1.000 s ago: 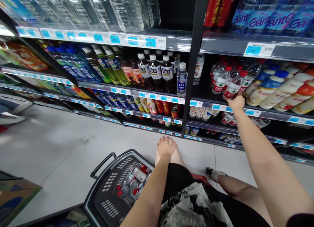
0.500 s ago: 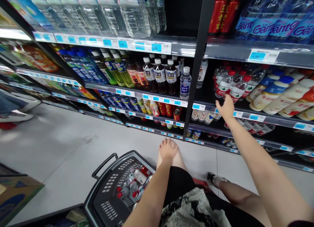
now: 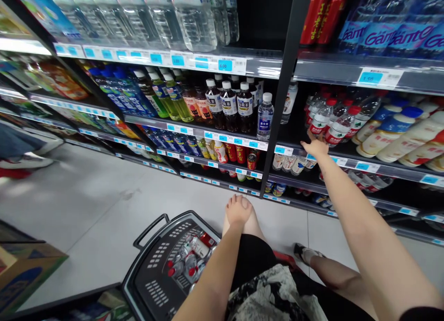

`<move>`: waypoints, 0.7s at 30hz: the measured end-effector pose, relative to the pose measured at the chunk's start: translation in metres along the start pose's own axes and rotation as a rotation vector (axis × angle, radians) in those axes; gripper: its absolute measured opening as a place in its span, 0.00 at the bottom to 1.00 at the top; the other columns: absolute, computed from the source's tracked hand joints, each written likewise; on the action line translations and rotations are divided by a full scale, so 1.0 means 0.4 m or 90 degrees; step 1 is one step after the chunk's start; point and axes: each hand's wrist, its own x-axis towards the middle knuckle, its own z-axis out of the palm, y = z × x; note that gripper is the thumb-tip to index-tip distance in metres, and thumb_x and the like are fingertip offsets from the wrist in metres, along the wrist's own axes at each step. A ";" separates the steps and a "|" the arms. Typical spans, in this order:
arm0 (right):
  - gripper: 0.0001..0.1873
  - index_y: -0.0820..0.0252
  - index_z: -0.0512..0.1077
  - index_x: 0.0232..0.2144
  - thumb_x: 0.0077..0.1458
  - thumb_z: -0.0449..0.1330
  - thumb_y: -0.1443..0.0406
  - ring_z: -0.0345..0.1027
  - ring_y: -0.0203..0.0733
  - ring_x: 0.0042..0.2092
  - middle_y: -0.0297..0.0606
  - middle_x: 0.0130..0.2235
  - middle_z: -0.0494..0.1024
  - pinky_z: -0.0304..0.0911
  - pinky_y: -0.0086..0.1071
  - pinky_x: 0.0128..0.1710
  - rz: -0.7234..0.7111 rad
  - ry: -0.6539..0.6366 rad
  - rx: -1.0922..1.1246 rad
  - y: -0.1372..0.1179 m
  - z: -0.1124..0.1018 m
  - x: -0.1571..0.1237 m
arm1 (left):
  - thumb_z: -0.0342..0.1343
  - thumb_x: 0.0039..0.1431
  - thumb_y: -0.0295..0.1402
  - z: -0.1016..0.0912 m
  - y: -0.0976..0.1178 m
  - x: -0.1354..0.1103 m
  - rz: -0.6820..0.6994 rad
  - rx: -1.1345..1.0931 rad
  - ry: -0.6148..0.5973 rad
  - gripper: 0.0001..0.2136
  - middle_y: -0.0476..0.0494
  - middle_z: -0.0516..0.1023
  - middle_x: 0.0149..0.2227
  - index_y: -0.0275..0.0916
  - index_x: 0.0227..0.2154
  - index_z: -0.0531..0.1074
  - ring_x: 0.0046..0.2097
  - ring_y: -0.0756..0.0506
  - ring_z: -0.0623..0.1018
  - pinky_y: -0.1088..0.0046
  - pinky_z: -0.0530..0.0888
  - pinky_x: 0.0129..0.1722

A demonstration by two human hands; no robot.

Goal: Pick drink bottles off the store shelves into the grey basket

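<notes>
My right hand [image 3: 316, 146] reaches over the edge of the middle shelf. Its fingertips are at the base of a red-capped water bottle [image 3: 322, 117], with the thumb held apart; whether they touch it I cannot tell. Beside it a second red-capped bottle [image 3: 342, 126] leans to the right, with more of the same kind behind. My left hand [image 3: 238, 210] rests on my knee with its fingers laid out and nothing in it. Below, a dark shopping basket [image 3: 156, 270] holds several red-capped bottles [image 3: 190, 262] and a red can [image 3: 208, 240], partly hidden by my left forearm.
White bottles with blue caps [image 3: 398, 126] lie right of the water bottles. A shelf post [image 3: 280, 80] stands left of my right hand, with dark tea bottles [image 3: 229, 103] beyond. A cardboard box [image 3: 31, 270] and another person's shoe [image 3: 27, 162] are at the left.
My right hand has moved a little deeper onto the shelf, its fingers now close to the bottle's base. My left hand stays on the knee. The view has shifted slightly.
</notes>
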 end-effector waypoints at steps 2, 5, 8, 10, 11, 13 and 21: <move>0.30 0.60 0.72 0.55 0.56 0.60 0.49 0.53 0.69 0.67 0.59 0.61 0.68 0.53 0.58 0.62 0.019 -0.020 -0.004 -0.005 0.001 0.007 | 0.53 0.59 0.43 -0.001 -0.001 -0.001 0.000 0.002 -0.003 0.26 0.38 0.65 0.66 0.43 0.59 0.69 0.65 0.36 0.64 0.56 0.62 0.62; 0.30 0.61 0.73 0.54 0.56 0.60 0.48 0.52 0.68 0.67 0.60 0.62 0.66 0.52 0.57 0.62 0.037 -0.043 -0.021 -0.013 0.001 0.016 | 0.53 0.59 0.43 -0.004 -0.001 -0.003 0.004 0.003 -0.009 0.26 0.38 0.65 0.66 0.43 0.59 0.69 0.66 0.36 0.64 0.56 0.62 0.62; 0.31 0.63 0.73 0.54 0.57 0.59 0.49 0.53 0.69 0.67 0.62 0.65 0.61 0.53 0.57 0.61 0.024 -0.027 -0.038 -0.017 0.003 0.006 | 0.53 0.59 0.42 -0.010 -0.001 -0.005 0.002 0.003 -0.009 0.26 0.38 0.65 0.66 0.43 0.59 0.69 0.66 0.35 0.63 0.56 0.61 0.63; 0.28 0.63 0.72 0.54 0.59 0.57 0.51 0.59 0.67 0.63 0.61 0.65 0.62 0.56 0.55 0.58 -0.009 0.029 -0.024 -0.012 0.009 -0.015 | 0.53 0.59 0.42 -0.014 -0.001 -0.004 0.000 0.002 -0.006 0.25 0.38 0.65 0.66 0.43 0.59 0.70 0.66 0.35 0.64 0.56 0.61 0.63; 0.26 0.63 0.72 0.54 0.60 0.55 0.53 0.62 0.65 0.61 0.59 0.63 0.65 0.58 0.54 0.57 -0.031 0.065 -0.007 -0.007 0.014 -0.029 | 0.53 0.59 0.42 -0.015 -0.001 -0.003 0.000 0.002 -0.005 0.25 0.38 0.66 0.65 0.43 0.59 0.70 0.66 0.35 0.64 0.55 0.62 0.63; 0.23 0.62 0.73 0.53 0.62 0.50 0.57 0.66 0.61 0.56 0.55 0.57 0.72 0.59 0.52 0.56 -0.063 0.146 0.035 0.008 0.024 -0.060 | 0.53 0.59 0.42 -0.015 0.000 -0.002 0.002 0.003 -0.006 0.25 0.38 0.66 0.65 0.43 0.58 0.70 0.65 0.36 0.64 0.55 0.62 0.62; 0.29 0.67 0.63 0.53 0.55 0.59 0.53 0.62 0.64 0.55 0.58 0.52 0.71 0.57 0.54 0.56 0.147 0.420 0.127 0.099 0.016 -0.093 | 0.53 0.59 0.41 -0.004 0.006 -0.001 0.010 0.006 0.006 0.24 0.37 0.67 0.65 0.42 0.58 0.71 0.65 0.36 0.65 0.56 0.62 0.62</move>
